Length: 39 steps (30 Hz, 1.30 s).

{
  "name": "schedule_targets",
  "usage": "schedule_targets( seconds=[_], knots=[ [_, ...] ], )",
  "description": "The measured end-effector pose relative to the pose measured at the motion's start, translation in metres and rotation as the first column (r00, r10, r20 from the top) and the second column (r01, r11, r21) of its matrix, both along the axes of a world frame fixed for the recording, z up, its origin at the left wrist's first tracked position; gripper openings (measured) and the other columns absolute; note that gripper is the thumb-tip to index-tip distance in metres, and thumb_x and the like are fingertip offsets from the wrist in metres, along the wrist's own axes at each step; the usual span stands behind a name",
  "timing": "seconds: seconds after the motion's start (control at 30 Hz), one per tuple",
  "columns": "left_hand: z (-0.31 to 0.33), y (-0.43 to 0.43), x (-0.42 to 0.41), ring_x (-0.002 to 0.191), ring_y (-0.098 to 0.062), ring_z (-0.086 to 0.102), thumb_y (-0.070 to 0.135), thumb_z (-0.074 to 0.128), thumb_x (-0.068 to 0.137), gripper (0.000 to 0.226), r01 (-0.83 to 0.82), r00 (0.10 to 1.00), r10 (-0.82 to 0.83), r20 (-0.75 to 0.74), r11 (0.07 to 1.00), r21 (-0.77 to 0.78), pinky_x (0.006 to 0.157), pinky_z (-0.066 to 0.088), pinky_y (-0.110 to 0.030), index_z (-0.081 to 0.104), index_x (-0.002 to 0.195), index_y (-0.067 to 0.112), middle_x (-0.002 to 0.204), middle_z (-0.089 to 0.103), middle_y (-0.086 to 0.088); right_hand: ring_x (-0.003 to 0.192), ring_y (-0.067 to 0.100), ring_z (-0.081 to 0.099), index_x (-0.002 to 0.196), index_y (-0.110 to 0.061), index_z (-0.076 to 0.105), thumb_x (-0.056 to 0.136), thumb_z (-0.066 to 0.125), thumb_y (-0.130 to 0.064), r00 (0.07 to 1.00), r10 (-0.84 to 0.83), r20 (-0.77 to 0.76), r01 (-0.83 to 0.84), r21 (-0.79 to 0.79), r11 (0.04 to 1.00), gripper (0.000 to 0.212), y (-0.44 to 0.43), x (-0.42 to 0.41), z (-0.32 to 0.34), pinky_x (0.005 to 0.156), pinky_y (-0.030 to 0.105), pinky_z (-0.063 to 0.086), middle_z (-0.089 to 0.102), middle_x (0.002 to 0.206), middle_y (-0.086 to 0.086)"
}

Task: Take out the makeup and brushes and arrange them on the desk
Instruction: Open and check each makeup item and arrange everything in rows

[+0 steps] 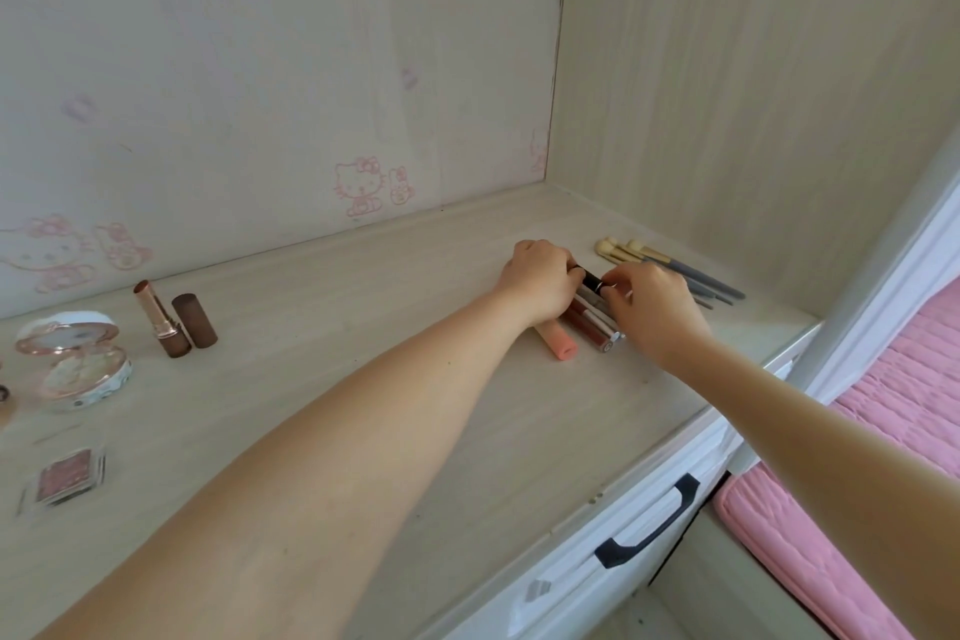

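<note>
Two-handed at the right end of the counter (311, 307): curled the left grip (540, 283) and pinched with the right grip (657, 309), beside grey-handled brushes (691, 273), just over lip-gloss tubes (589, 322) and a peach stick (558, 343), round a small black tube (590, 280).

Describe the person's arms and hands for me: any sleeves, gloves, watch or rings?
The left arm and right arm are bare, with no sleeves in view up to the picture's edge. The left hand and right hand wear no gloves, and no watch or bracelet shows at either wrist. No rings show on the visible fingers, though several are hidden.
</note>
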<state>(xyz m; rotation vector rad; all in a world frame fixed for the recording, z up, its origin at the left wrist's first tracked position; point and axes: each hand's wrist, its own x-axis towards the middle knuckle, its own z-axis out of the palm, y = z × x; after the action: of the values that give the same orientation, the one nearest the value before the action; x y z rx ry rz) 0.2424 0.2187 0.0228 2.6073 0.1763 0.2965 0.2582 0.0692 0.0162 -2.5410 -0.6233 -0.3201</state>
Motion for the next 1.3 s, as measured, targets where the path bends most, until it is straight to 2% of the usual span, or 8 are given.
schedule_targets(
  seconds=[0.27,0.5,0.63,0.77,0.83,0.97,1.13,1.3],
  knots=[
    [0.021,-0.001,-0.033,0.111,-0.018,0.050,0.023,0.052,0.094,0.024,0.006,0.980,0.064,0.187,0.936,-0.352,0.089,0.042,-0.028,0.064,0.112,0.014,0.110,0.063,-0.004,0.079,0.013,0.055,0.110,-0.014,0.063,0.091,0.061,-0.021,1.000,0.024,-0.003,-0.022,0.291,0.956,0.021,0.008,-0.023,0.023,0.073,0.021,0.036,0.064,0.091,0.000],
    [0.036,0.016,-0.090,0.093,-0.018,0.069,0.019,0.063,0.088,0.012,-0.053,0.934,0.324,0.148,0.537,-0.842,0.084,0.050,-0.027,0.062,0.097,0.011,0.092,0.074,-0.007,0.069,0.009,0.065,0.090,-0.015,0.065,0.086,0.066,-0.014,0.982,0.119,-0.147,-0.020,0.542,0.840,0.003,0.026,-0.073,0.053,0.047,0.007,0.042,0.069,0.084,-0.001],
    [0.043,0.033,-0.130,0.090,-0.020,0.069,0.015,0.060,0.091,0.013,-0.011,0.916,0.373,0.148,0.393,-0.919,0.086,0.053,-0.031,0.060,0.102,0.008,0.092,0.072,-0.012,0.079,0.009,0.067,0.086,-0.025,0.067,0.082,0.068,-0.011,0.965,0.190,-0.182,-0.068,0.527,0.847,0.014,0.044,-0.104,0.059,0.069,0.028,0.055,0.071,0.084,-0.010],
    [0.045,0.050,-0.169,0.087,-0.023,0.068,0.017,0.061,0.090,0.020,-0.029,0.922,0.371,0.114,0.358,-0.933,0.086,0.055,-0.032,0.065,0.103,0.002,0.096,0.071,-0.016,0.076,-0.005,0.061,0.083,-0.024,0.067,0.081,0.072,-0.017,0.956,0.274,-0.105,-0.195,0.470,0.861,0.009,0.063,-0.139,0.060,0.064,0.012,0.044,0.068,0.078,-0.015],
    [0.046,0.058,-0.190,0.084,-0.023,0.067,0.016,0.063,0.089,0.021,-0.011,0.925,0.363,0.109,0.314,-0.949,0.086,0.056,-0.033,0.066,0.101,-0.002,0.092,0.070,-0.015,0.076,-0.005,0.057,0.086,-0.029,0.063,0.081,0.072,-0.023,0.958,0.278,-0.066,-0.227,0.415,0.881,0.012,0.072,-0.155,0.058,0.066,0.018,0.047,0.064,0.083,-0.017],
    [0.049,0.072,-0.233,0.081,-0.024,0.067,0.010,0.062,0.090,0.020,0.008,0.926,0.363,0.098,0.242,-0.970,0.083,0.057,-0.034,0.062,0.102,-0.005,0.086,0.067,-0.013,0.086,0.001,0.050,0.111,-0.026,0.055,0.078,0.076,-0.024,0.943,0.332,0.022,-0.319,0.337,0.886,0.040,0.090,-0.180,0.055,0.070,0.012,0.037,0.054,0.102,-0.011],
    [0.050,0.086,-0.275,0.081,-0.025,0.068,0.011,0.061,0.090,0.014,-0.027,0.953,0.297,0.064,0.293,-0.956,0.085,0.057,-0.038,0.061,0.098,0.000,0.088,0.068,-0.015,0.101,0.011,0.049,0.132,-0.031,0.042,0.078,0.075,-0.029,0.890,0.455,0.015,-0.442,0.265,0.857,0.064,0.110,-0.199,0.052,0.086,0.026,0.042,0.050,0.110,-0.009],
    [0.049,0.101,-0.309,0.078,-0.020,0.069,0.014,0.060,0.091,0.013,-0.086,0.952,0.295,0.082,0.514,-0.853,0.083,0.058,-0.037,0.059,0.097,0.003,0.085,0.071,-0.010,0.106,0.012,0.047,0.138,-0.036,0.033,0.078,0.075,-0.025,0.834,0.552,-0.014,-0.539,0.196,0.819,0.074,0.125,-0.221,0.049,0.092,0.031,0.044,0.048,0.114,-0.010]
  ],
)
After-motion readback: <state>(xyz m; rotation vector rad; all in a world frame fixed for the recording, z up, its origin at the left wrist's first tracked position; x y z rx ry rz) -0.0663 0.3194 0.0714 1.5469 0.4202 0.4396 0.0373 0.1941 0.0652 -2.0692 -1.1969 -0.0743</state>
